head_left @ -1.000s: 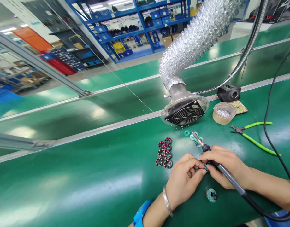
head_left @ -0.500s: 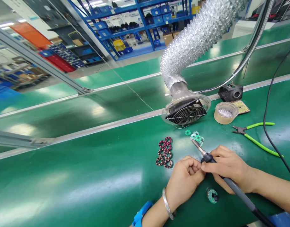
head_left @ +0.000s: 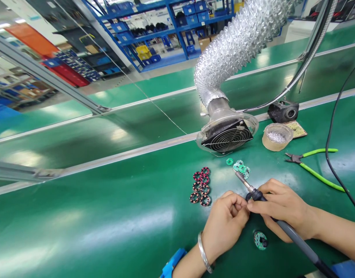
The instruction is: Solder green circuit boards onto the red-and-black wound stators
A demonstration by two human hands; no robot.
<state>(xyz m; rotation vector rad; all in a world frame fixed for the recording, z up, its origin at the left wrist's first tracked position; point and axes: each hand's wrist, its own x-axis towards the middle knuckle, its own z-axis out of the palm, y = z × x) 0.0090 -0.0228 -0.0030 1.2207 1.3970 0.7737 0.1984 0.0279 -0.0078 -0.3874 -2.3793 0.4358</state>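
Observation:
My right hand (head_left: 287, 208) is closed around a soldering iron (head_left: 298, 242), whose metal tip points up and to the left over the bench. Against its fingertips meets my left hand (head_left: 228, 222), fingers curled in a pinch; a small dark piece shows where the hands meet, too hidden to name. Just below the hands lies a round green circuit board (head_left: 260, 240) with a black part on it. Beyond the iron's tip sits a small pile of green and white ring-shaped boards (head_left: 241, 168). Several copper-and-red wound rings (head_left: 204, 189) stand in two rows left of my hands.
A fume extractor fan (head_left: 229, 137) on a silver duct (head_left: 223, 58) hangs over the bench's back edge. To the right are a tub of metallic shavings (head_left: 274, 142), a black iron holder (head_left: 284, 112), green-handled cutters (head_left: 319, 175) and a black cable (head_left: 329, 135).
Both hands and the soldering iron hold nearly the same pose. The whole view has shifted very slightly; nothing on the bench has visibly been moved.

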